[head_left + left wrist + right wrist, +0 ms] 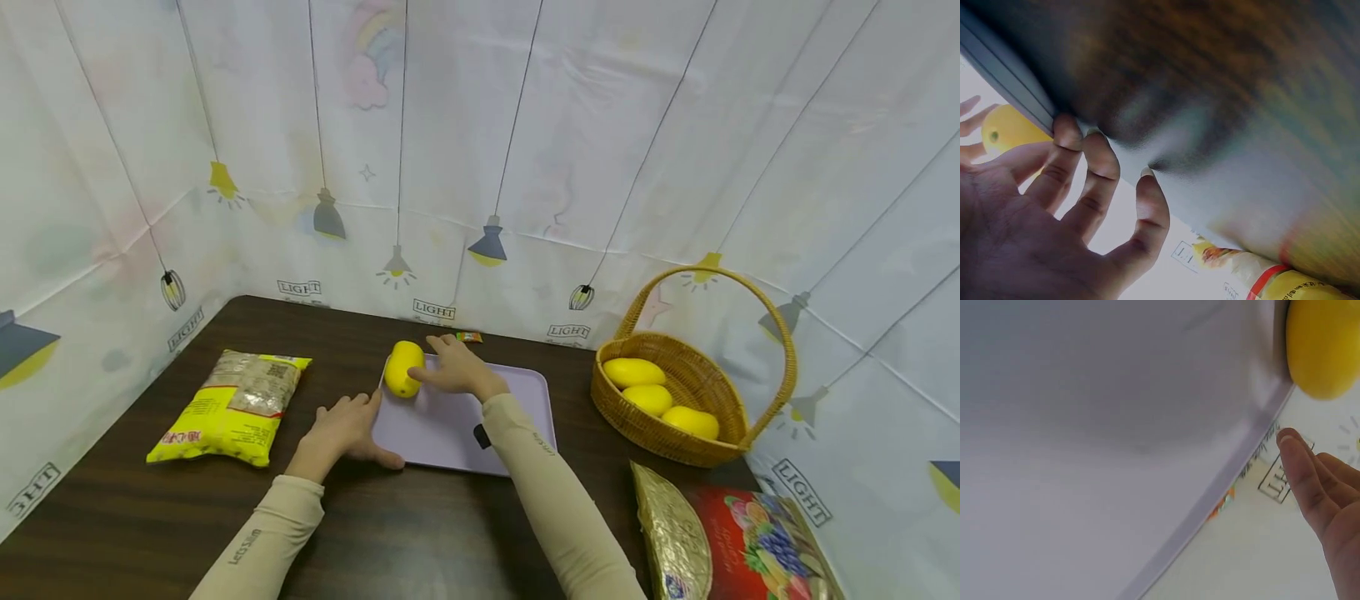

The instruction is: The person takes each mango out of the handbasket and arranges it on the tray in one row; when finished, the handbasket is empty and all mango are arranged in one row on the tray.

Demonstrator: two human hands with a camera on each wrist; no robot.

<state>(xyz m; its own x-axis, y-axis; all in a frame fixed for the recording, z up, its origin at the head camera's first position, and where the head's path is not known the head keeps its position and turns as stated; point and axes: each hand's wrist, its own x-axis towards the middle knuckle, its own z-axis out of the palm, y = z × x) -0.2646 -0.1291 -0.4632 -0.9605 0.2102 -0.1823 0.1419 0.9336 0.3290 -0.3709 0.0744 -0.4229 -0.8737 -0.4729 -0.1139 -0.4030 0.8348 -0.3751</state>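
A yellow mango (403, 369) lies on the left end of a lavender tray (450, 437), against its raised rim. My right hand (459, 367) reaches over the tray, its thumb beside the mango. In the right wrist view, the extended fingers (1300, 478) stand apart from the mango (1325, 347), past the tray's rim. At the tray's near left corner is my left hand (341, 429), fingers spread along the edge. The left wrist view shows its fingertips (1094, 134) on the dark table beside the tray's side (1013, 84).
A wicker basket (637, 429) with a tall handle holds three mangoes at the right. Below it lies a red and gold package (742, 542). A yellow bag (232, 408) lies at the left. One small orange-green packet (469, 337) sits behind the tray, near the curtain (480, 167).
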